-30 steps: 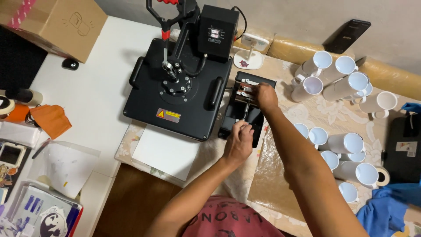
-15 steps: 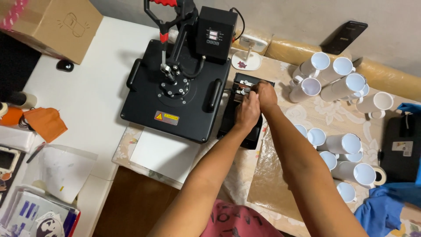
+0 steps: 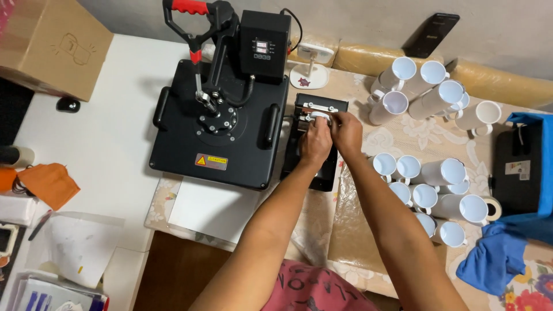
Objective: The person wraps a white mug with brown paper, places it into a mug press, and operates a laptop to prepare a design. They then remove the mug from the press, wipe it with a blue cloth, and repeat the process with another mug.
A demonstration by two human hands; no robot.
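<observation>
Fourteen white mugs [image 3: 442, 171] – one heat press [image 3: 222, 124] – one phone [image 3: 430, 34].

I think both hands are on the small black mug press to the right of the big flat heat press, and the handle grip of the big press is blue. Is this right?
Not quite. The head view shows the handle grip of the big flat heat press is red, not blue. The rest holds: the left hand and right hand are both on the small black mug press, right of the big press.
</observation>
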